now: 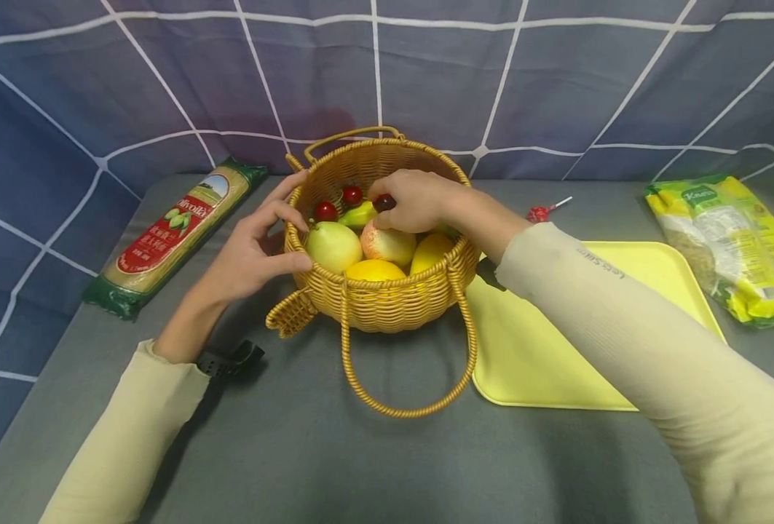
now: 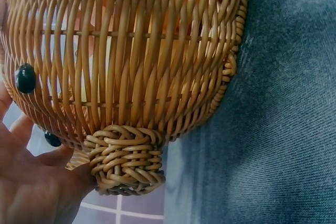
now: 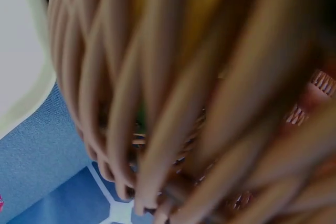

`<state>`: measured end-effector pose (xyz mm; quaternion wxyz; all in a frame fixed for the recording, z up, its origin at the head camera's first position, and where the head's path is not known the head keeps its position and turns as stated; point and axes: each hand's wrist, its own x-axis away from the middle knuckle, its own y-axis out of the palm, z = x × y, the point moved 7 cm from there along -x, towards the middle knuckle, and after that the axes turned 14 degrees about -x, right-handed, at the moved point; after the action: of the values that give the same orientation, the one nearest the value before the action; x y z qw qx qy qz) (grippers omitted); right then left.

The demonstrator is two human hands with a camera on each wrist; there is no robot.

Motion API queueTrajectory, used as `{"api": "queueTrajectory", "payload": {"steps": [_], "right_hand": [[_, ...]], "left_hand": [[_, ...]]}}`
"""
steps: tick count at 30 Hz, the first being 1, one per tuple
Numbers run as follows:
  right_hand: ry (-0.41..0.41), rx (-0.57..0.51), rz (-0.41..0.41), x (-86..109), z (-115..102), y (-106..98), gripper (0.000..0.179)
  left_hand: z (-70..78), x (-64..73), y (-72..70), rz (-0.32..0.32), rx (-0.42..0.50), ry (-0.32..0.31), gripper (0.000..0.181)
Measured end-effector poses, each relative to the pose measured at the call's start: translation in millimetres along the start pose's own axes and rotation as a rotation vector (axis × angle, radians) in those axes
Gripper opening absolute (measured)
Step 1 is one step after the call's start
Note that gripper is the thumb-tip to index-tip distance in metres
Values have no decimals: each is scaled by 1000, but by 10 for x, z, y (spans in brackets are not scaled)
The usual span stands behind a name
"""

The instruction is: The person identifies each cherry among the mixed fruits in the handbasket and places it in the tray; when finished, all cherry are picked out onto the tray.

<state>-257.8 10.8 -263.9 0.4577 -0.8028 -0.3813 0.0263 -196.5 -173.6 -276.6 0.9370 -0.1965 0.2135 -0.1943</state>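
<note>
A round wicker basket (image 1: 387, 309) stands on the grey cloth, holding several fruits. My left hand (image 1: 247, 247) grips its left rim; in the left wrist view the same hand (image 2: 37, 177) lies beside the woven knob (image 2: 126, 158) and two dark beads on the basket wall. Inside the basket, my right hand (image 1: 419, 196) pinches a dark red cherry (image 1: 384, 203) between thumb and fingers, just above a peach (image 1: 387, 242). A green pear (image 1: 334, 247), a yellow lemon (image 1: 375, 271), a mango-like yellow fruit (image 1: 431, 251) and two red cherries (image 1: 325, 212) lie around it. Basket weave hides the right hand in its wrist view.
Beneath my right forearm lies a yellow tray (image 1: 557, 386), with a red-wrapped lollipop (image 1: 539, 214) behind it. A pasta pack (image 1: 177, 233) lies left of the basket, a yellow-green Knorr bag (image 1: 730, 247) far right. One basket handle (image 1: 409, 413) hangs toward the front. Checked cloth rises behind.
</note>
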Motion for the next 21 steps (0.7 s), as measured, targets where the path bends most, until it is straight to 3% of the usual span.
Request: {"api": "queueTrajectory", "payload": {"steps": [10, 21], "right_hand": [[13, -10, -32, -12, 13, 62, 49], [-198, -93, 183, 38, -119, -87, 24]], "left_hand": [[-2, -1, 8, -8, -6, -6, 44], [5, 4, 8, -9, -2, 5, 50]]}}
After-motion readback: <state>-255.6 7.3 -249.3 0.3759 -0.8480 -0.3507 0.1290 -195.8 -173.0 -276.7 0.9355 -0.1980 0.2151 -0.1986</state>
